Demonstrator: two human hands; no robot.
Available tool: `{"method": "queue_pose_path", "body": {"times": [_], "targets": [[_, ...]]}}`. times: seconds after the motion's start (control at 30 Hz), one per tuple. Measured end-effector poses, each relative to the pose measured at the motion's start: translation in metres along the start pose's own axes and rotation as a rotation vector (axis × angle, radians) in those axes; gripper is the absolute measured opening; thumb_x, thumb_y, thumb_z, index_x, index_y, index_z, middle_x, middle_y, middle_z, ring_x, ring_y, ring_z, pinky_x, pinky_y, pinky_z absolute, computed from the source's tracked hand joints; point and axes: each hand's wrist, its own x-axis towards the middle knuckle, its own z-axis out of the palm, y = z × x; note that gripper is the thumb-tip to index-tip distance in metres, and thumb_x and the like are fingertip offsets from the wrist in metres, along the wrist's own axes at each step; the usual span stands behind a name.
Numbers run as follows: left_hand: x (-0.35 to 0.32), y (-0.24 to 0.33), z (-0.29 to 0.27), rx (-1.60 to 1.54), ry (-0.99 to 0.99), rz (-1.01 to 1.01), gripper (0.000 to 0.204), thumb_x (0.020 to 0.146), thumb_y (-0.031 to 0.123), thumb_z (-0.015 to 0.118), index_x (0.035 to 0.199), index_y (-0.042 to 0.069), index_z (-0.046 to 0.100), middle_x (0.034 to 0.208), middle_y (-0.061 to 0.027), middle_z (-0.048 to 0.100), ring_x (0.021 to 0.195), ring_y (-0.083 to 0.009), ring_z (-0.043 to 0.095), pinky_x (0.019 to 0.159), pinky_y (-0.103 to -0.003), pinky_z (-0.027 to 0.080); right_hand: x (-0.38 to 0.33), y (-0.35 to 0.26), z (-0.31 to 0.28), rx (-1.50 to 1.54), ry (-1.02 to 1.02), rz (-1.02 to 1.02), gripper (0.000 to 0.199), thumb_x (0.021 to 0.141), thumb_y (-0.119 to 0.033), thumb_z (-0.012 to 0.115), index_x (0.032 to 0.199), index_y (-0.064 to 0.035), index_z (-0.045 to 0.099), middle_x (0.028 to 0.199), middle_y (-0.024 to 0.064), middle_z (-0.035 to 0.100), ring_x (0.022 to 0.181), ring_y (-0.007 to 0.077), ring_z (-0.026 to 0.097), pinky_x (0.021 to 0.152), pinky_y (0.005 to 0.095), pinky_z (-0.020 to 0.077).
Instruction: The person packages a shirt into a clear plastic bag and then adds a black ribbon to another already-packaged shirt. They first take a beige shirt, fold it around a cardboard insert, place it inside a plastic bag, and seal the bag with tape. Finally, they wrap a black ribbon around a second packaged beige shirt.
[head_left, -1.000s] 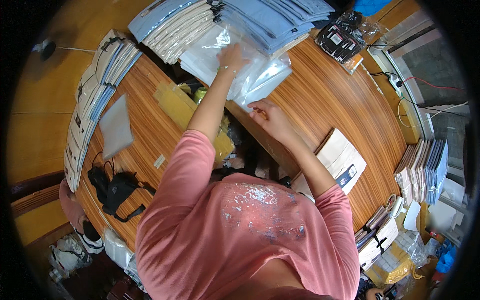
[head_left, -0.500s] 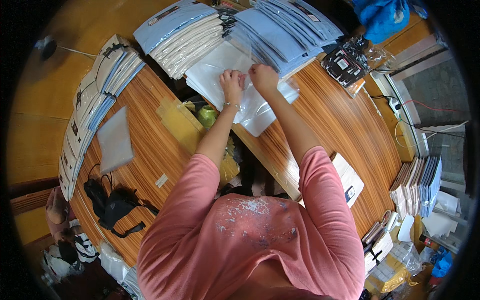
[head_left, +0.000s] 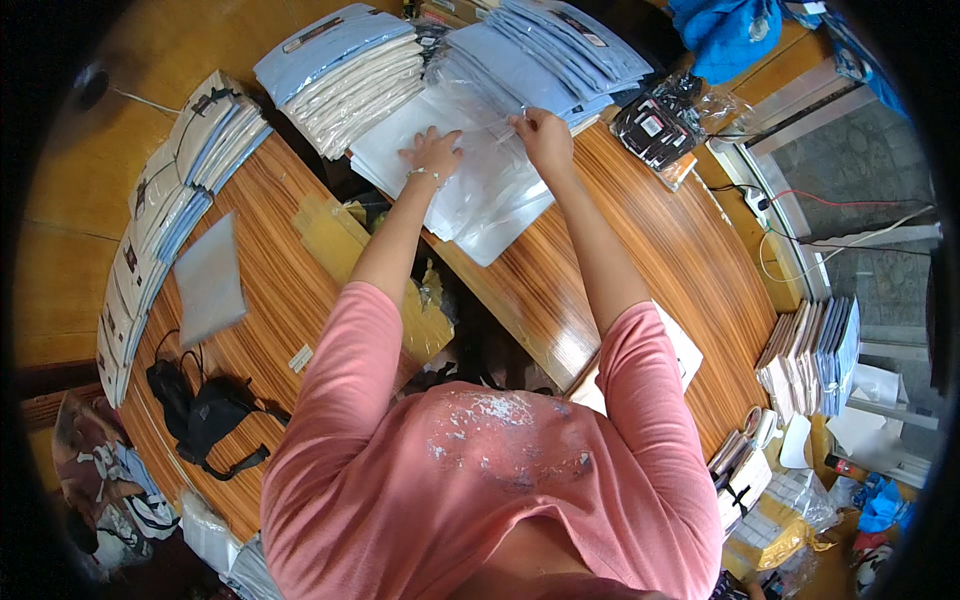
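Note:
My left hand (head_left: 434, 153) lies with fingers spread on a stack of white sheets and clear plastic at the far middle of the table. My right hand (head_left: 546, 142) pinches the edge of a clear plastic bag (head_left: 490, 190), which lies crumpled and shiny over the stack between both hands. Just behind the hands stand piles of folded light blue garments (head_left: 515, 65). Another pile, white along its side with a blue garment (head_left: 335, 40) on top, rises behind my left hand. Whether the bag holds anything is hard to tell.
Packed shirts (head_left: 150, 240) line the left table edge. A flat clear plastic sleeve (head_left: 212, 280) and a black bag with straps (head_left: 215, 420) lie on the left. Black packages (head_left: 655, 125) sit back right. A dark gap separates the tables. Folded garments (head_left: 810, 355) stand at far right.
My hands, close together before, have moved apart. My left hand has flattened out leftward, while my right hand has shifted right and slightly away, lifting the plastic edge. The whole view has shifted slightly.

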Motion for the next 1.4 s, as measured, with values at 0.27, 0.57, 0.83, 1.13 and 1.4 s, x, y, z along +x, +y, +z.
{"method": "queue_pose_path", "body": {"times": [0.27, 0.57, 0.83, 1.13, 1.4], "targets": [[-0.001, 0.015, -0.036, -0.535, 0.348, 0.234, 0.047, 0.087, 0.032, 0.055, 0.131, 0.018, 0.045, 0.144, -0.0181, 0.026, 0.133, -0.0316, 0.024, 0.105, -0.052, 0.022, -0.023, 0.007, -0.134, 1.074, 0.032, 0.057, 0.014, 0.099, -0.02, 0.033, 0.103, -0.0069, 0.038, 0.102, 0.021, 0.062, 0.093, 0.0322, 0.064, 0.075, 0.0368, 0.0524], [-0.09, 0.199, -0.072, -1.299, -0.765, 0.552, 0.034, 0.084, 0.022, 0.066, 0.11, 0.001, 0.057, 0.094, -0.006, 0.065, 0.088, -0.0131, 0.062, 0.081, -0.026, 0.047, -0.128, 0.096, -0.281, 1.198, 0.2, 0.025, 0.012, 0.097, -0.019, 0.038, 0.1, -0.0078, 0.043, 0.108, 0.0249, 0.059, 0.104, 0.0402, 0.057, 0.09, 0.0476, 0.0481], [-0.167, 0.315, -0.041, -1.441, -0.446, 0.643, 0.016, 0.082, 0.018, 0.069, 0.079, 0.007, 0.058, 0.07, 0.0019, 0.062, 0.049, -0.0006, 0.044, 0.041, -0.016, 0.035, -0.244, 0.175, -0.334, 1.271, 0.321, 0.419, 0.042, 0.092, -0.039, 0.049, 0.12, -0.0076, 0.047, 0.122, 0.0155, 0.054, 0.108, 0.0263, 0.056, 0.09, 0.0479, 0.0463], [-0.215, 0.356, 0.001, -1.028, -0.024, 0.665, 0.021, 0.077, 0.019, 0.072, 0.077, 0.004, 0.058, 0.068, -0.0028, 0.062, 0.062, -0.0105, 0.056, 0.056, -0.027, 0.046, -0.272, 0.198, -0.302, 0.354, 0.723, 0.458, 0.044, 0.083, -0.022, 0.066, 0.118, -0.0016, 0.049, 0.086, 0.0074, 0.06, 0.068, 0.0151, 0.057, 0.057, 0.0249, 0.0462], [-0.241, 0.324, 0.034, -1.257, -0.038, 0.502, 0.042, 0.088, 0.037, 0.058, 0.111, 0.002, 0.057, 0.098, -0.0074, 0.062, 0.088, -0.0166, 0.06, 0.073, -0.027, 0.047, -0.237, 0.201, -0.297, 1.332, 0.262, 0.545, 0.024, 0.096, -0.023, 0.045, 0.107, -0.0026, 0.051, 0.09, 0.0113, 0.06, 0.072, 0.0229, 0.062, 0.071, 0.0389, 0.0557]]}}
